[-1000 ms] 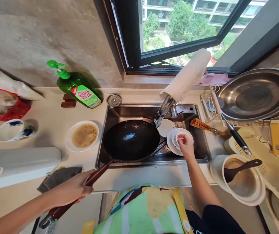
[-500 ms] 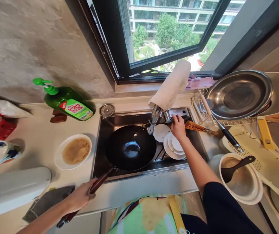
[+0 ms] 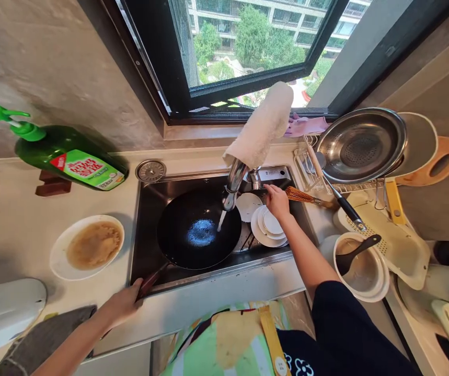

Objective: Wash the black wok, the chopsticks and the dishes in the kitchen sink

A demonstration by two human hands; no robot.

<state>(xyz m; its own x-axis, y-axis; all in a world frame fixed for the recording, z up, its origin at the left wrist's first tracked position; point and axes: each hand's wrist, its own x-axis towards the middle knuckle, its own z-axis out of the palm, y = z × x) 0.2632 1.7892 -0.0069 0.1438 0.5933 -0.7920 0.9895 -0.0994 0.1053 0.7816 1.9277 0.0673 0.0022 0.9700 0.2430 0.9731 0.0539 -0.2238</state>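
Observation:
My left hand (image 3: 124, 303) is wrapped round the brown handle (image 3: 151, 279) of a black wok (image 3: 185, 235). The wok rests in the left part of the sink (image 3: 140, 235), with some water in its bottom. A stream runs into it from the chrome faucet (image 3: 233, 185), which has a white cloth-like cover (image 3: 261, 125) over its upper part. At the faucet's base, my right hand (image 3: 277, 202) grips the faucet handle; its fingers partly hide it. Below that hand, stacked white dishes (image 3: 259, 235) and a white plate (image 3: 248, 204) sit in the sink, with chopsticks beside them.
On the left stand a green soap bottle (image 3: 71, 156) and a plate of brownish liquid (image 3: 57, 256). A bamboo brush (image 3: 300, 195) lies at the sink's right edge. Farther right are a steel colander (image 3: 365, 149) and a white pot (image 3: 359, 282) with a black ladle (image 3: 359, 253).
Water now pours from the faucet into the wok, and its bottom looks rippled. My left hand keeps the wok handle, my right hand stays at the faucet. The view has shifted.

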